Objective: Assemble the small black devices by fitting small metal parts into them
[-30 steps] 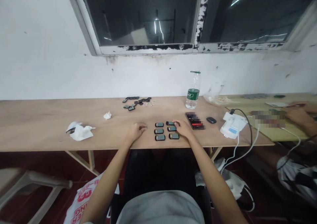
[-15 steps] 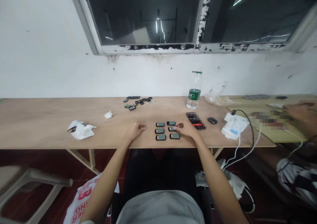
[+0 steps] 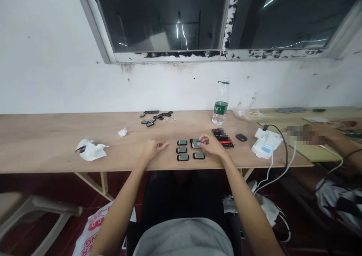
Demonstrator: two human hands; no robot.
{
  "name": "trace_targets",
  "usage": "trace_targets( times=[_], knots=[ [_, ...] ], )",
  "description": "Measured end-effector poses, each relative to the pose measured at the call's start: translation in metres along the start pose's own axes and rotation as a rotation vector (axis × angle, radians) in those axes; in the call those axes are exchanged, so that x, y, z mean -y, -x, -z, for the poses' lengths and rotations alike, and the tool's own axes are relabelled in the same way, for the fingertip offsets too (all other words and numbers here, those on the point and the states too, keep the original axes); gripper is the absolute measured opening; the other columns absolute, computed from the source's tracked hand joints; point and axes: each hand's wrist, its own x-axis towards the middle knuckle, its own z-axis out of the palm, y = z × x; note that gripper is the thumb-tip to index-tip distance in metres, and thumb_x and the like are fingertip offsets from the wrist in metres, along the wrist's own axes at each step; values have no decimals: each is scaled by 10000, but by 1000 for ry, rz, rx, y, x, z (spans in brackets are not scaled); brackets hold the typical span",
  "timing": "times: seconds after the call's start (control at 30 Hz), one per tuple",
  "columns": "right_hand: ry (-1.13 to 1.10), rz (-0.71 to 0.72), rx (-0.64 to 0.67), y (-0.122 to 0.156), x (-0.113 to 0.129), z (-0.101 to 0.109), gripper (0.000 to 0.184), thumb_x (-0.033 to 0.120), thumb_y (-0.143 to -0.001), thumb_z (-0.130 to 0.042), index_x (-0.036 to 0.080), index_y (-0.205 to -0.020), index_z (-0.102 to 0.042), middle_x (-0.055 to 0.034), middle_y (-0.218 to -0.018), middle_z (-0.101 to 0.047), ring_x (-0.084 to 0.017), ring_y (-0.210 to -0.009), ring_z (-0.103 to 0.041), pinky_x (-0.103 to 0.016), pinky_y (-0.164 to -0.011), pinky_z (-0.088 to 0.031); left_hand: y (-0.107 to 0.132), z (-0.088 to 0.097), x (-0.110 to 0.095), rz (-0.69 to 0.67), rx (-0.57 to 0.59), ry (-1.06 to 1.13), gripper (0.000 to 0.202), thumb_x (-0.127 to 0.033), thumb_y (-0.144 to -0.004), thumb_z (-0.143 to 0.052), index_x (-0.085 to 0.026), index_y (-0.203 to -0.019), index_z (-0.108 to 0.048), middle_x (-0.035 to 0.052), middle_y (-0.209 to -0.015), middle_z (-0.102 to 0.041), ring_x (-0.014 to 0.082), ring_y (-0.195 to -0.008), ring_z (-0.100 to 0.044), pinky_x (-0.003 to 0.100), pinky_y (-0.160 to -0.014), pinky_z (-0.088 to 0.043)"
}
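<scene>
My right hand is closed on the left-facing end of a small black oval case with a grey rectangular panel. That case overlaps another like it at the top of the right column. Below lies one more case, apart from the hand. A left column holds three alike: a top case, a middle case and a bottom case. My left hand rests on the table left of them, its fingers drawn together; anything between the tips is too small to make out.
Several more dark cases and small white bits lie at the back. A water bottle, phone, black earbud-like case and white power strip stand right. Crumpled tissue lies left. Another person's hand works far right.
My right hand has shifted the middle case of the right column upward, against the top one. My left hand's fingertips have moved slightly right.
</scene>
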Motion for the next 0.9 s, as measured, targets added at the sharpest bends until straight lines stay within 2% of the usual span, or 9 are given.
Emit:
trace_targets(
  times=[0.1, 0.2, 0.3, 0.4, 0.53, 0.7, 0.9],
  knots=[
    [-64, 36, -3, 2, 18, -2, 243, 369, -814, -683, 191, -980, -680, -55, -880, -727, -198, -801, -689, -303, -738, -547, 3, -4, -18, -144, -32, -18, 386, -500, -907, -594, -169, -759, -727, 34, -759, -738, 155, -652, -626, 238, -645, -496],
    [-176, 30, 44, 7, 39, -7, 259, 400, -848, -658, 189, -994, -689, -78, -977, -733, -206, -785, -715, -303, -683, -571, 6, -9, -36, -269, -35, 37, 315, -453, -939, -570, -190, -875, -732, 42, -860, -738, 157, -724, -660, 238, -682, -537],
    [-240, 20, 98, 12, 56, -13, 263, 407, -848, -670, 191, -997, -680, -80, -972, -735, -214, -737, -733, -293, -613, -574, 9, -13, -50, -383, -37, 85, 263, -410, -956, -574, -199, -953, -732, 64, -968, -737, 181, -862, -701, 273, -790, -575],
    [-264, 44, 135, 14, 65, -18, 257, 405, -850, -677, 200, -1005, -679, -69, -957, -742, -216, -737, -741, -286, -612, -577, 12, -15, -58, -441, -59, 101, 229, -373, -961, -582, -204, -990, -733, 84, -1071, -735, 206, -975, -713, 320, -898, -581],
    [-299, 51, 168, 16, 69, -22, 262, 412, -849, -680, 202, -1005, -683, -69, -971, -749, -214, -718, -738, -287, -597, -580, 14, -13, -60, -503, -29, 122, 213, -339, -974, -572, -203, -1015, -731, 89, -1163, -728, 210, -1022, -719, 321, -916, -590],
    [-305, 36, 183, 18, 70, -21, 254, 399, -851, -683, 198, -1007, -692, -77, -973, -752, -220, -744, -740, -295, -623, -591, 14, -11, -55, -570, 12, 93, 218, -332, -981, -572, -204, -1047, -734, 92, -1183, -731, 213, -1059, -716, 324, -946, -591],
    [-299, 43, 190, 18, 71, -21, 255, 407, -853, -684, 200, -1002, -690, -71, -956, -754, -218, -734, -739, -299, -632, -596, 14, -12, -53, -613, -12, 56, 211, -314, -974, -587, -212, -1079, -739, 93, -1178, -738, 215, -1040, -727, 348, -946, -604]
  ],
)
